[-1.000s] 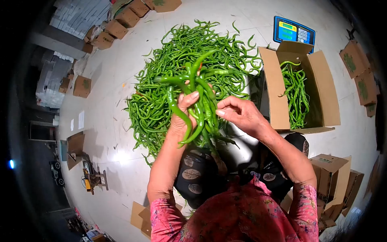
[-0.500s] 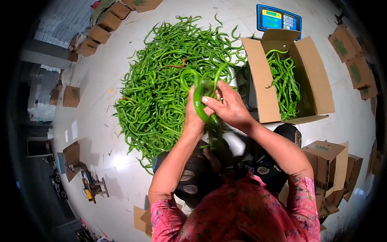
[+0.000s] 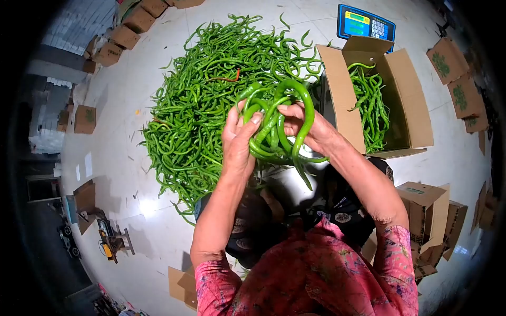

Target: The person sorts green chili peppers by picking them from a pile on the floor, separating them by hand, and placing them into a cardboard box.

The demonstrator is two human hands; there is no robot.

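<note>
Between my two hands is a loose bunch of long, curled green chili peppers (image 3: 274, 124). My left hand (image 3: 240, 138) is closed around the left side of the bunch, its thumb over the top. My right hand (image 3: 311, 129) grips the other side, fingers partly hidden behind the peppers. One thick pepper loops over the right side and its tip hangs down. Behind and left of my hands a large pile of green peppers (image 3: 192, 118) spreads over the floor. To the right stands an open cardboard box (image 3: 342, 100) with peppers (image 3: 370, 108) inside.
A blue digital scale display (image 3: 366, 25) stands behind the box. Cardboard boxes (image 3: 427, 216) are stacked at my right, and more boxes (image 3: 454, 79) line the far right. At the left are a small wooden stool-like item (image 3: 117, 239) and another box (image 3: 85, 120). A red pepper (image 3: 232, 77) lies in the pile.
My hands have moved slightly apart, and the peppers between them are now fanned out, showing more of the bunch. The view has shifted slightly.
</note>
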